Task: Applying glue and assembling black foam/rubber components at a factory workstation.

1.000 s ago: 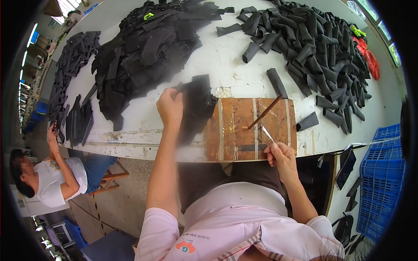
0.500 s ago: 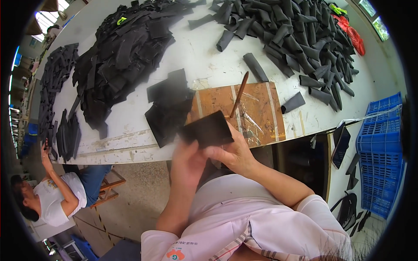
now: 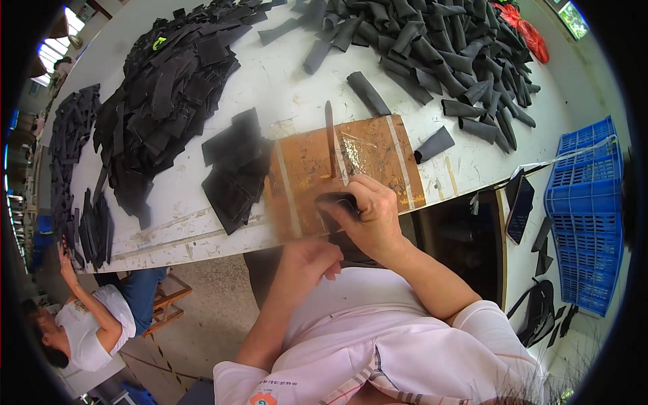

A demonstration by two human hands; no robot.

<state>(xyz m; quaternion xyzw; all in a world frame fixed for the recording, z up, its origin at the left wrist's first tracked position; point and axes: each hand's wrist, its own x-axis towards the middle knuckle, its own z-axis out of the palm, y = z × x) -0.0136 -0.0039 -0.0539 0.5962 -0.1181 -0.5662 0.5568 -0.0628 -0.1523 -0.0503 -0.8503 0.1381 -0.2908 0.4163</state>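
My right hand (image 3: 374, 209) is closed on a black sheet piece (image 3: 337, 202) that is bent into a curl over the front of a brown taped board (image 3: 304, 162). A slim brown stick (image 3: 331, 138) points away across the board. Its near end lies close to my right fingers, and I cannot tell whether they hold it. Lower and to the left, my left hand (image 3: 310, 263) is apart from the piece, fingers curled together with nothing seen in them. Several flat black pieces (image 3: 236, 169) lie loosely stacked at the board's left edge.
A big heap of flat black pieces (image 3: 169, 88) covers the table's (image 3: 182, 236) left side. Rolled black tubes (image 3: 439, 54) are piled at the far right, beside a red plastic bag (image 3: 526, 34). Blue crates (image 3: 584, 209) stand right. A person (image 3: 94, 324) sits at the left.
My left hand has let go of the black piece and drawn back toward me. The piece, flat before, is now curled in my right hand. The stick has swung more upright; the view has shifted.
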